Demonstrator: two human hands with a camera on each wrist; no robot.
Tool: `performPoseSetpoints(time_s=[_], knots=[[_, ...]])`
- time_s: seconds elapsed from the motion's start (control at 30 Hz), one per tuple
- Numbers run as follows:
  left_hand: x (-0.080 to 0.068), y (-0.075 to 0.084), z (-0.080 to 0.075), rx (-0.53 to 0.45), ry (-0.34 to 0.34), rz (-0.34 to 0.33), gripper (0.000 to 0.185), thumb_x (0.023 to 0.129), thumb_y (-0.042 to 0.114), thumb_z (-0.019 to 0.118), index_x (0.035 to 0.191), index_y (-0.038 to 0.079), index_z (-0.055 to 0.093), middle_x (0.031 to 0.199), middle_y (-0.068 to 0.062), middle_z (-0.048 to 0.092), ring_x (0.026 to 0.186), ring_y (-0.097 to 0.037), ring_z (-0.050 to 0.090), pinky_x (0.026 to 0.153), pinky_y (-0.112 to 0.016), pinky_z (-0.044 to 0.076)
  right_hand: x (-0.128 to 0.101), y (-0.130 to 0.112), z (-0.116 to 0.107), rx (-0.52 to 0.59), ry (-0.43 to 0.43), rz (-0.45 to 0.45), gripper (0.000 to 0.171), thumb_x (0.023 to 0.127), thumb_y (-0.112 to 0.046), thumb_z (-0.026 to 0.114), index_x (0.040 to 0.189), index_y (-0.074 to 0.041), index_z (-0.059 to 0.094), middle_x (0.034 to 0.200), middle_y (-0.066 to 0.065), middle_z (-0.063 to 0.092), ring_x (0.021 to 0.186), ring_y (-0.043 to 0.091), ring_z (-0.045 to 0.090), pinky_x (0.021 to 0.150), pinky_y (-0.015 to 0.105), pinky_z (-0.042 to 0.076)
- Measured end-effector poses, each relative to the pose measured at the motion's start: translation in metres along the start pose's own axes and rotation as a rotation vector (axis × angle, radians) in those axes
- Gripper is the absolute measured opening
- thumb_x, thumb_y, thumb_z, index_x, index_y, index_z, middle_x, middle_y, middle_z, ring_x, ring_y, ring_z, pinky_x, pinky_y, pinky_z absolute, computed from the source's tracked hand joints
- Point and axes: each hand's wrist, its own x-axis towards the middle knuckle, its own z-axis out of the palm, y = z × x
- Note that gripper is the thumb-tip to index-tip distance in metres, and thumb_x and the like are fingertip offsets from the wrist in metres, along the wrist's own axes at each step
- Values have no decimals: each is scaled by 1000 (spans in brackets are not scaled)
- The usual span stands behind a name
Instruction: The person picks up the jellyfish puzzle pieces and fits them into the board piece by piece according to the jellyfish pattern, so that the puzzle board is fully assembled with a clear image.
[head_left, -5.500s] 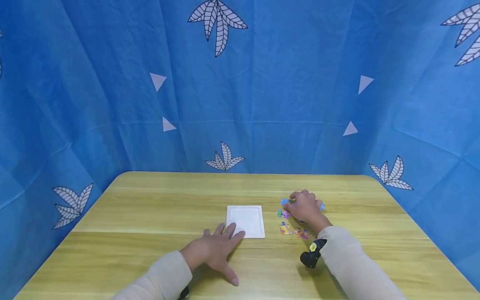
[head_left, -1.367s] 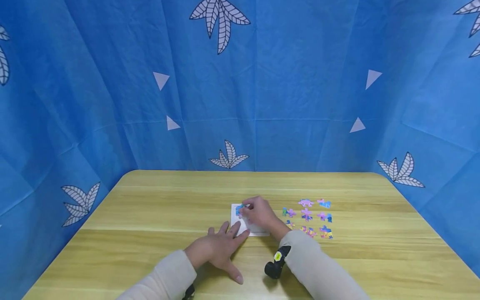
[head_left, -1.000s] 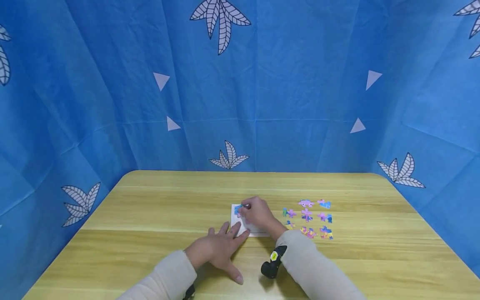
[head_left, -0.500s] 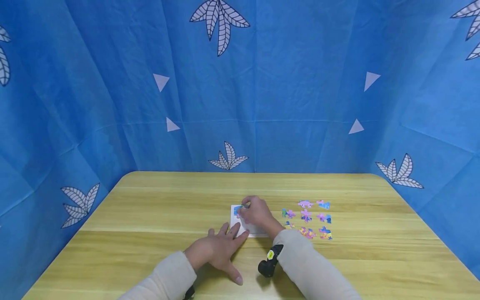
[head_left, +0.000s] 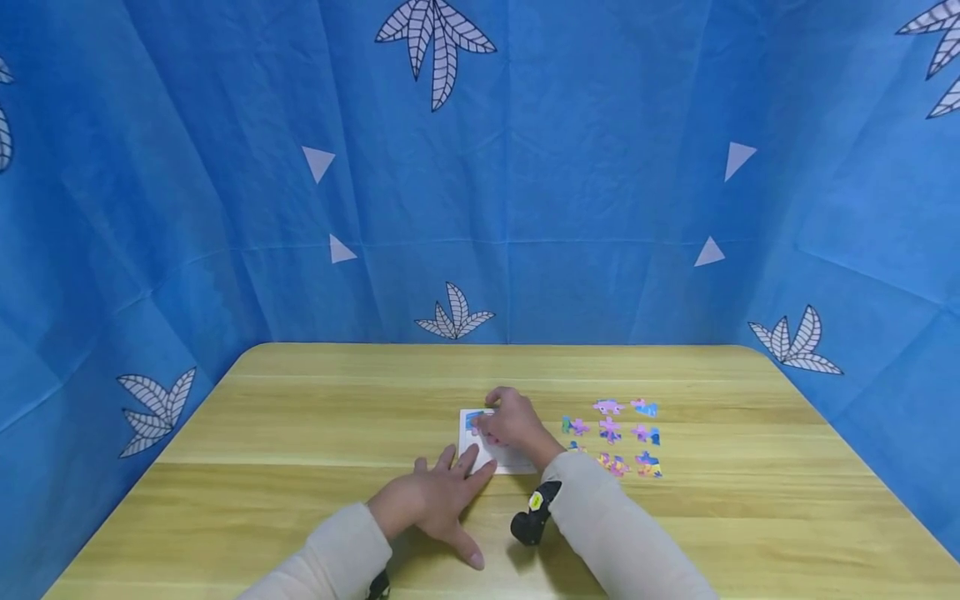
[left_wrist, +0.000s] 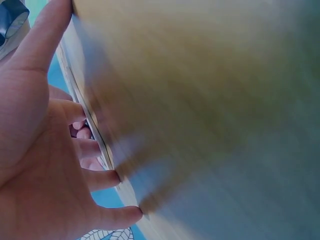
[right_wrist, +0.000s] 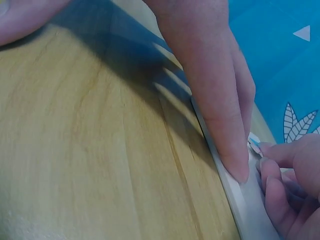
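L hand: spread wide, fingertips on tray at its lower-L corner.
R hand: fingers narrow, touching puzzle piece; pinch vs. press, couldn't tell.
Puzzle piece: tray's upper-L corner, approx. ctr of frame.
Loose pieces: R of ctr.
Technique: judged best w/ piece flat, edges squared to corner, tray steadied.

Walled by creased blue cloth with white veined leaves and white triangles, furnished with a yellowish wood-grain bench.
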Motion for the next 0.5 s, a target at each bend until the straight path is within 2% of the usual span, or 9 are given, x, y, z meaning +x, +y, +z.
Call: performPoseSetpoints(time_s=[0.3,0.5], knots=[[1,0,0,-5,-2,0,116,60,76,66,152,26,17,158,-11,12,141,-41,16,102,-68,25,-1,-4,-1,-28,1,27,44,85,-21,71,122,-2,54,66,4,64,53,14,58,52,25,46],[1,0,1,-6,1,0,116,60,76,66,152,26,16,158,-11,12,141,-41,16,102,-69,25,-3,-5,1,-84,28,40,46,85,-23,72,122,-4,55,72,4,61,57,14,58,64,28,46]])
